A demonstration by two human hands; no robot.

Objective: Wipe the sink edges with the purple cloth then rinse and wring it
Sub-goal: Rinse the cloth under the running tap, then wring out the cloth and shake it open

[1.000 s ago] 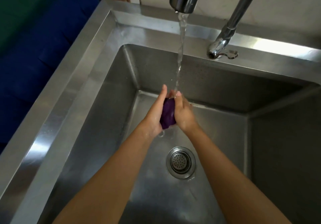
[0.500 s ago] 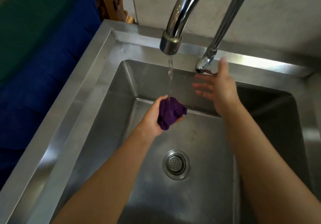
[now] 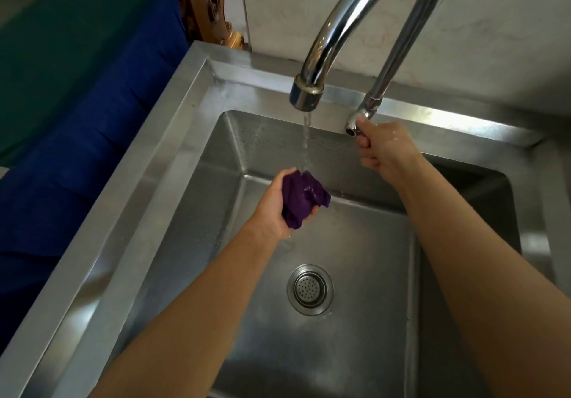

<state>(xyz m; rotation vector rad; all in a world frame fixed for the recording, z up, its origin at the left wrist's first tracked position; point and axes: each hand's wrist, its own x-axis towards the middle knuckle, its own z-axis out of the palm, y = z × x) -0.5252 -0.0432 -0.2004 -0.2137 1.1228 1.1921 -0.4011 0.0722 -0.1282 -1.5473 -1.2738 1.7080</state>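
The faucet (image 3: 346,23) arches out past the top edge, its bend unseen. The right hand (image 3: 381,147) covers the tap handle at its base. Much of the purple cloth (image 3: 301,199) is buried in the left hand (image 3: 275,209). The sink (image 3: 173,138) runs off at six o'clock.

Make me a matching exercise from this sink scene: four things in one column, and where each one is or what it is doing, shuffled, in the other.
Things
1. purple cloth
2. right hand
3. drain strainer
4. water stream

States
A. gripping the tap handle
B. set in the sink floor
C. falling from the spout onto the cloth
D. bunched in the left hand

Pairs: 1-D, 2-A, 3-B, 4-C
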